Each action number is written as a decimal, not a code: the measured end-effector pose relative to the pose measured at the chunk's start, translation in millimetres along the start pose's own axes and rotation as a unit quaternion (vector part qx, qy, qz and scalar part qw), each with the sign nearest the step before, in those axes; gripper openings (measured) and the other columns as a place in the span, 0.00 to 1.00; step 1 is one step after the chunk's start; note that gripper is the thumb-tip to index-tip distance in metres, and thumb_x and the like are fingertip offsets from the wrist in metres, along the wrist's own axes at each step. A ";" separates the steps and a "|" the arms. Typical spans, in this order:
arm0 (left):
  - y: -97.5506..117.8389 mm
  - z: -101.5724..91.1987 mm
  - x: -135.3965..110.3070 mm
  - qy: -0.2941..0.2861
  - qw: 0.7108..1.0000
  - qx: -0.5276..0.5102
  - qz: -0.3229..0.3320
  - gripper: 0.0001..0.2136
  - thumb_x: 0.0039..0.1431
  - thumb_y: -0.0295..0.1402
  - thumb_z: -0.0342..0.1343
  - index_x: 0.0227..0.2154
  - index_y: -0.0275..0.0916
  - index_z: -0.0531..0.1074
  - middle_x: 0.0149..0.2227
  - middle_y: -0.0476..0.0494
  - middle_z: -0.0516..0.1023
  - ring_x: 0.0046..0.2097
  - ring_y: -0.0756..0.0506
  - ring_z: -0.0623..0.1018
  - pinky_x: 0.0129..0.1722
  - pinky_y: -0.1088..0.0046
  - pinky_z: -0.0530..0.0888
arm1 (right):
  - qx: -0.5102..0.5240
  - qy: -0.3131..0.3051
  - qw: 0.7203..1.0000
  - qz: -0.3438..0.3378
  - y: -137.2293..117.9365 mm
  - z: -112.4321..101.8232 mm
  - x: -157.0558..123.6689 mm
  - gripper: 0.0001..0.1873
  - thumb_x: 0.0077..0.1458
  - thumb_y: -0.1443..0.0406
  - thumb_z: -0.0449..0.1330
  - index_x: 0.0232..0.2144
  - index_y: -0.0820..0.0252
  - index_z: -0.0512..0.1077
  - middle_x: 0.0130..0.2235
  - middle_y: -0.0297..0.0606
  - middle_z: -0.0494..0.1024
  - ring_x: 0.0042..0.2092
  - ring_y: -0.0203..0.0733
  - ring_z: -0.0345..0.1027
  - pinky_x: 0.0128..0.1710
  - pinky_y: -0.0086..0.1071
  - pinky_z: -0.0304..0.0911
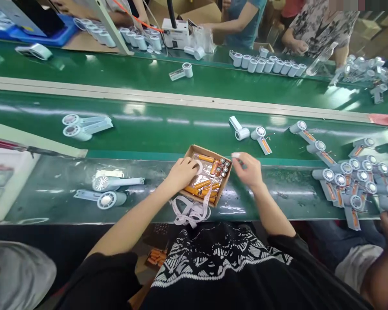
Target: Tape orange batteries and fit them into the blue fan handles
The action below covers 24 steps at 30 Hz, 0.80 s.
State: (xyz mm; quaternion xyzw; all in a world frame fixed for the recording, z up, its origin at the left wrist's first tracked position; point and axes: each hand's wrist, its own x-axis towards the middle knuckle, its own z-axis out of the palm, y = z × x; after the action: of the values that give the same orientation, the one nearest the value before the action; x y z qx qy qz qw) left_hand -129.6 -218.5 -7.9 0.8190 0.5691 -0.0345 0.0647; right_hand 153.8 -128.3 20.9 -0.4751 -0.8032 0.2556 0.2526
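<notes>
An open cardboard box [226, 186] with orange cylindrical batteries [202, 186] inside stands at the bench edge in front of me. My left hand [183, 173] reaches over the box's left side, its fingers closed on a white paper strip [199, 167]. That strip runs over the box, and a tangled heap of it [189, 212] lies at the near edge. Just beyond the box's right corner is my right hand [248, 168], fingers bent together. At its fingertips shows a small white piece [236, 155], too small to identify.
Two pale blue handheld fans [111, 199] lie left on the bench. More open fan bodies [260, 133] sit on the green conveyor [155, 129], with a large pile [355, 176] at right. Co-workers sit on both sides; others [242, 23] work across the line.
</notes>
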 end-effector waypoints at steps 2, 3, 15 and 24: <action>6.9 -10.4 0.2 0.038 0.999 0.005 0.018 0.13 0.64 0.20 0.54 0.43 0.40 0.81 0.50 0.36 0.82 0.53 0.35 0.77 0.50 0.55 0.76 | 0.067 -0.059 0.996 0.025 -30.3 11.1 -3.0 0.19 0.69 0.54 0.57 0.52 0.57 0.79 0.45 0.44 0.85 0.38 0.44 0.77 0.41 0.35 0.71; 9.9 -16.3 -4.3 0.073 0.997 0.000 0.030 0.13 0.65 0.21 0.53 0.44 0.40 0.80 0.49 0.36 0.82 0.53 0.34 0.77 0.52 0.53 0.76 | 0.099 -0.100 0.989 0.043 -42.3 15.0 -5.2 0.21 0.68 0.53 0.60 0.55 0.58 0.78 0.40 0.41 0.85 0.34 0.42 0.74 0.37 0.33 0.69; -0.1 -3.9 -112.5 0.287 0.952 -0.040 -0.101 0.08 0.70 0.25 0.51 0.44 0.38 0.75 0.43 0.35 0.82 0.51 0.33 0.80 0.50 0.55 0.80 | 0.035 -0.522 0.831 -0.187 -87.3 40.3 -11.8 0.16 0.70 0.53 0.62 0.38 0.57 0.83 0.30 0.33 0.82 0.30 0.36 0.70 0.34 0.29 0.60; 22.3 -7.1 -116.1 0.255 0.964 -0.049 -0.064 0.08 0.74 0.35 0.54 0.43 0.39 0.77 0.36 0.40 0.83 0.38 0.40 0.81 0.38 0.64 0.78 | -0.333 -0.293 0.890 -0.107 -85.3 94.4 58.8 0.18 0.69 0.74 0.50 0.49 0.74 0.79 0.51 0.64 0.83 0.55 0.57 0.77 0.55 0.43 0.67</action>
State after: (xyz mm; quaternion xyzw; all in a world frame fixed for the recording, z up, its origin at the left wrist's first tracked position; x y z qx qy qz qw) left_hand -149.5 -332.9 15.7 0.7585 0.6189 0.1991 -0.0449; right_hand 13.7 -127.5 15.9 -0.3463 -0.9245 0.0722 -0.1417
